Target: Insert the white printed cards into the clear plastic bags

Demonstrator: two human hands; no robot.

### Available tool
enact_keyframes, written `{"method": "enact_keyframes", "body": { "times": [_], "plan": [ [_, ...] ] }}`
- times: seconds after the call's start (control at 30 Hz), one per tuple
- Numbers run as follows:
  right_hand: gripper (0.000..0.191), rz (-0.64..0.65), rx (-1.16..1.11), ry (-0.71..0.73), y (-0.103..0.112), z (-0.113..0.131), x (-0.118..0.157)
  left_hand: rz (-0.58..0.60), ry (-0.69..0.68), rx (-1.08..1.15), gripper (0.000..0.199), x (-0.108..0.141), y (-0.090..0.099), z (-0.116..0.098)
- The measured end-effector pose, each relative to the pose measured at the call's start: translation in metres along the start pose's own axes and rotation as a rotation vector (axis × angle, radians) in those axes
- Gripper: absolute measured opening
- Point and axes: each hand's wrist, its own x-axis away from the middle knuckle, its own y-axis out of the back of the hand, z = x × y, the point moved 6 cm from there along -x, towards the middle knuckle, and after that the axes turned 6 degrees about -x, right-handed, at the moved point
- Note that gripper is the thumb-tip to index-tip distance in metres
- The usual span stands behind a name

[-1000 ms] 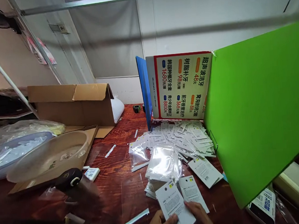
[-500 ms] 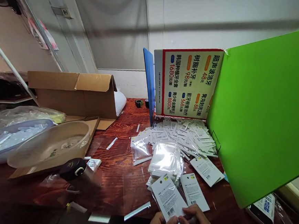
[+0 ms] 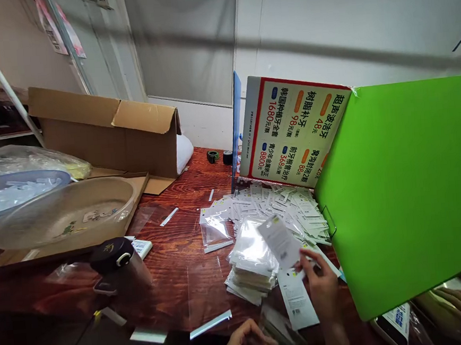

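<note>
My right hand (image 3: 320,274) pinches a white printed card (image 3: 281,243), blurred by motion, above the right edge of a stack of clear plastic bags (image 3: 252,266). At the bottom edge my left hand (image 3: 247,344) has curled fingers, with a smeared clear plastic bag (image 3: 280,323) at its fingertips. Between the hands lies another white card (image 3: 298,300) with small print and a barcode. Behind the stack spreads a loose heap of white cards (image 3: 265,204). A flat clear bag (image 3: 208,294) with a white strip lies on the left.
A green panel (image 3: 399,180) and a printed price board (image 3: 291,130) stand behind and right of the heap. Leftward are a dark-capped bottle (image 3: 118,261), a shallow plastic basin (image 3: 66,212) and a cardboard box (image 3: 103,134). What looks like another person's hand (image 3: 460,306) is at far right.
My right hand has moved up and away from my left, carrying the white card toward the bag stack. My left hand stays low. The view has shifted slightly.
</note>
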Motion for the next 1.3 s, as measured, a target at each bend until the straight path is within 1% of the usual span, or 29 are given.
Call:
{"method": "enact_keyframes", "body": {
  "times": [0.03, 0.07, 0.1, 0.17, 0.23, 0.33, 0.43, 0.53, 0.63, 0.73, 0.87, 0.93, 1.0, 1.07, 1.13, 1.17, 1.2, 1.27, 1.3],
  "plan": [
    [0.054, -0.038, -0.028, -0.016, 0.004, 0.001, -0.011, 0.020, -0.011, 0.068, 0.056, 0.001, -0.001, -0.002],
    [0.063, -0.059, 0.006, -0.018, 0.008, 0.000, -0.020, 0.020, -0.023, 0.122, 0.057, 0.001, 0.001, -0.002],
    [0.068, -0.063, 0.095, -0.017, 0.012, -0.003, -0.025, 0.001, -0.034, 0.161, 0.057, 0.001, 0.004, -0.002],
    [0.072, -0.055, 0.372, -0.045, 0.021, -0.015, -0.027, -0.070, -0.059, 0.204, 0.056, -0.001, 0.014, 0.001],
    [0.076, -0.041, 0.624, -0.132, 0.031, -0.036, -0.017, -0.149, -0.059, 0.239, 0.055, -0.002, 0.023, 0.006],
    [0.075, -0.010, 0.840, -0.286, 0.041, -0.067, 0.012, -0.255, -0.022, 0.291, 0.055, -0.002, 0.029, 0.011],
    [0.069, 0.021, 1.003, -0.383, 0.041, -0.085, 0.039, -0.321, 0.004, 0.309, 0.052, 0.002, 0.025, 0.006],
    [0.066, 0.046, 1.067, -0.442, 0.039, -0.091, 0.050, -0.360, 0.030, 0.305, 0.047, 0.007, 0.017, 0.000],
    [0.054, 0.082, 1.046, -0.462, 0.040, -0.090, 0.047, -0.405, 0.048, 0.295, 0.045, 0.010, 0.012, -0.003],
    [0.040, 0.101, 0.996, -0.446, 0.042, -0.087, 0.043, -0.370, 0.031, 0.244, 0.048, 0.008, 0.007, -0.007],
    [0.038, 0.051, 0.922, -0.398, 0.041, -0.084, 0.042, -0.320, 0.017, 0.138, 0.057, 0.004, 0.006, -0.015],
    [0.037, 0.015, 0.869, -0.378, 0.040, -0.087, 0.043, -0.291, 0.000, 0.089, 0.057, 0.005, 0.008, -0.022],
    [0.037, -0.020, 0.802, -0.361, 0.040, -0.090, 0.044, -0.236, -0.034, -0.001, 0.051, 0.008, 0.009, -0.030],
    [0.036, -0.050, 0.713, -0.347, 0.042, -0.093, 0.045, -0.165, -0.061, -0.103, 0.041, 0.012, 0.009, -0.038],
    [0.036, -0.065, 0.599, -0.334, 0.046, -0.095, 0.046, -0.123, -0.069, -0.142, 0.035, 0.014, 0.007, -0.043],
    [0.037, -0.068, 0.538, -0.329, 0.049, -0.095, 0.046, -0.132, -0.072, -0.127, 0.035, 0.015, 0.007, -0.045],
    [0.039, -0.068, 0.476, -0.326, 0.053, -0.094, 0.046, -0.169, -0.075, -0.089, 0.035, 0.014, 0.008, -0.047],
    [0.044, -0.070, 0.368, -0.329, 0.062, -0.093, 0.047, -0.323, -0.096, 0.031, 0.036, 0.011, 0.013, -0.049],
    [0.046, -0.079, 0.321, -0.339, 0.068, -0.092, 0.048, -0.431, -0.108, 0.120, 0.037, 0.009, 0.016, -0.049]
  ]
}}
